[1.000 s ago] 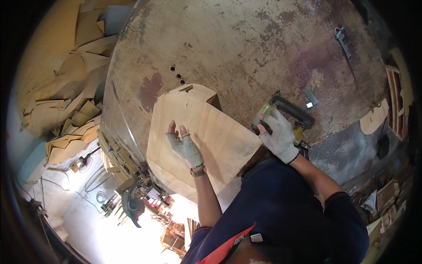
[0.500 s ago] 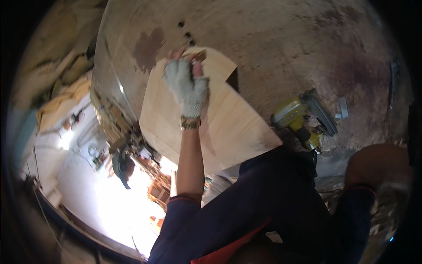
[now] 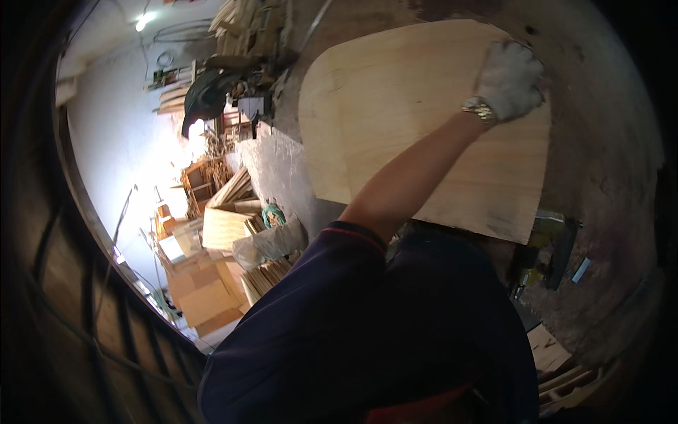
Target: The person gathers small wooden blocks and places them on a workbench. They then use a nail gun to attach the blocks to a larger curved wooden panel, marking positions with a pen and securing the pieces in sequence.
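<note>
- Plywood panel [image 3: 409, 134], pale, broad and rounded at its upper left, lies in front of our body, over the worn brown tabletop [image 3: 600, 177].
- Our left hand [image 3: 510, 81], in a whitish knitted glove, rests at the panel's upper right edge; its fingers look bent, but blur keeps us from telling whether they grip that edge.
- Our right hand is out of view, so we cannot tell its state.
- We wear a gold-coloured metal wristwatch [image 3: 480, 109] on the left wrist and a dark navy shirt [image 3: 395, 318] with red sleeve trim.
- Just beside the panel's lower right corner we see a yellow-and-black nail gun [image 3: 560, 253], with a small pale-blue strip [image 3: 581, 270] near it.
- Well to our left, flat brown cardboard sheets [image 3: 208, 297] lie near a translucent plastic bag [image 3: 272, 244].
</note>
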{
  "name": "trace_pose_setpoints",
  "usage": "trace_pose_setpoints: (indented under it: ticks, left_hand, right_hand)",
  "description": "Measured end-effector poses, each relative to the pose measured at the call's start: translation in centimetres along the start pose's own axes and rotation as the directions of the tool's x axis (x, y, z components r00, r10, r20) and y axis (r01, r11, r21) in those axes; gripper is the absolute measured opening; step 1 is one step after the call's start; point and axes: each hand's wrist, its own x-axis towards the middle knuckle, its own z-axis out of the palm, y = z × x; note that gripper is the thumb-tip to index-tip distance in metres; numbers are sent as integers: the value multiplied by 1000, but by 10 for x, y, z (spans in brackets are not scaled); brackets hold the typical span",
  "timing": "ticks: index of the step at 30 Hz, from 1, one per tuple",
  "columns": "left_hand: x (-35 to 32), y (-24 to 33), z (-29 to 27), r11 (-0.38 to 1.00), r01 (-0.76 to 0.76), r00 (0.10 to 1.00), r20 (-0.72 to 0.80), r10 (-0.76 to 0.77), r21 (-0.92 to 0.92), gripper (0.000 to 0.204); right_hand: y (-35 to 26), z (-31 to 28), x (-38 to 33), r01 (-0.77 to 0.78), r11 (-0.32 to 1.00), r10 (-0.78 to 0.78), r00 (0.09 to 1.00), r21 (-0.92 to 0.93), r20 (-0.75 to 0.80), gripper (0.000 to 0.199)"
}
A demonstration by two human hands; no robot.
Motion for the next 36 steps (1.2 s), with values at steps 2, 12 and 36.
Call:
trace_pose_setpoints:
  ticks: [2,12,36]
  left_hand:
    - [-1,1,-3,1000,11,1000,7,-11,4,30]
    - [-6,9,-16,986,66,989,-119,-85,-152,28]
    - [-51,38,-59,539,401,889,174,-423,-741,38]
  right_hand:
    - [-21,-17,-3,39,999,-38,998,30,-48,27]
    - [-205,-67,-123,252,830,-193,967,499,-167,30]
    - [-256,85,-197,-250,670,-170,865,699,472,11]
